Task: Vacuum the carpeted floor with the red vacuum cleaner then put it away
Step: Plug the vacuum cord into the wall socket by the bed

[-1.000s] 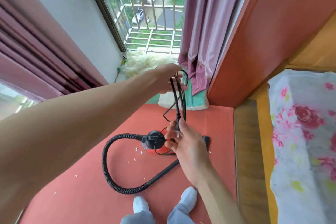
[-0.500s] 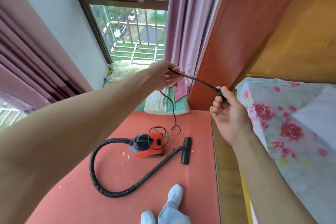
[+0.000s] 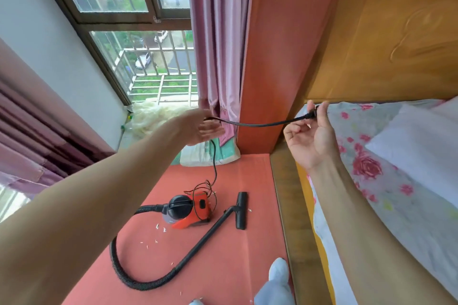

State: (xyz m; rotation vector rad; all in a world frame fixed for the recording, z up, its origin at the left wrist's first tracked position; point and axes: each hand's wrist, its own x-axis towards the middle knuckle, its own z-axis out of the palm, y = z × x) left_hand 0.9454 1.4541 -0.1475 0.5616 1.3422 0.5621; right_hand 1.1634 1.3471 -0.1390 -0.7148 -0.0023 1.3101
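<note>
The red vacuum cleaner (image 3: 195, 210) lies on the red carpet (image 3: 223, 267), its black hose (image 3: 143, 285) looped, cord (image 3: 260, 125) raised.

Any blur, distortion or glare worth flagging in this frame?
Head view: even daylight from the window, no glare; wide-angle distortion tilts the frame and swells the left forearm; left hand slightly blurred, red vacuum cleaner and cord clear.

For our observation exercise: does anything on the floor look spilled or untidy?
Yes. Small white scraps lie scattered on the red carpet beside the red vacuum cleaner, and its black cord loops in a loose tangle over the body.
</note>
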